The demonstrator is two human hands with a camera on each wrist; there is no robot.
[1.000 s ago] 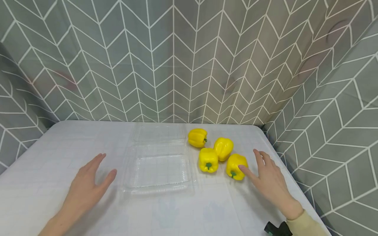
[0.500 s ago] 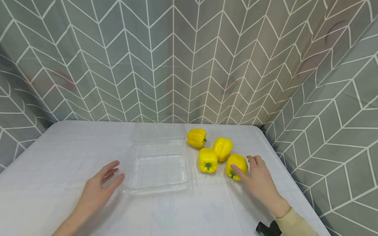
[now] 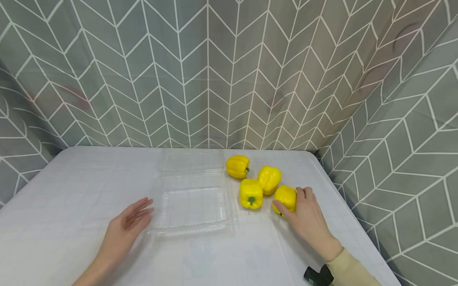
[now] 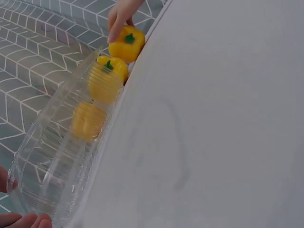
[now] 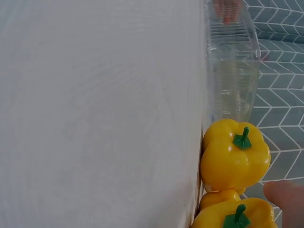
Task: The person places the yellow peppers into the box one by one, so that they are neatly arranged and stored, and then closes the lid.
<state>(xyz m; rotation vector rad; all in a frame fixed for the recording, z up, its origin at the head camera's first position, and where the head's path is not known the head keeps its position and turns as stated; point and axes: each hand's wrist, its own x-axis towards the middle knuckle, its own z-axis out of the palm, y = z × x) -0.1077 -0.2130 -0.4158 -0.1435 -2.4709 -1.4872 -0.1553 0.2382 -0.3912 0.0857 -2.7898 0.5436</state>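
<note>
The glossy yellow, blocky bell pepper with a green stem [image 3: 285, 196] was found at the near right end of a loose cluster on the white cloth-covered table [image 3: 86, 178]. Compared with half a second earlier, the right hand [image 3: 307, 212] had been brought closer: the gap at its fingers had been closed, and the pepper was held between the thumb, laid across its near left face, and the fingers, bent along its right side. No lift could be confirmed. The left hand [image 3: 123, 228] had been moved up to the clear, ribbed plastic clamshell container [image 3: 195, 206]; its fingers were loosely bent, with nothing seen in its grasp, and contact with the rim could not be determined. The start of picking up the pepper was judged to have been reached. Three further yellow bell peppers [image 3: 251, 191] were noted nearby, smooth, shiny and lobed. The container was seen to be rectangular and see-through, its rear panel, apparently the lid, laid back. The grey backdrop [image 3: 218, 79] was patterned with white herringbone lines.
</note>
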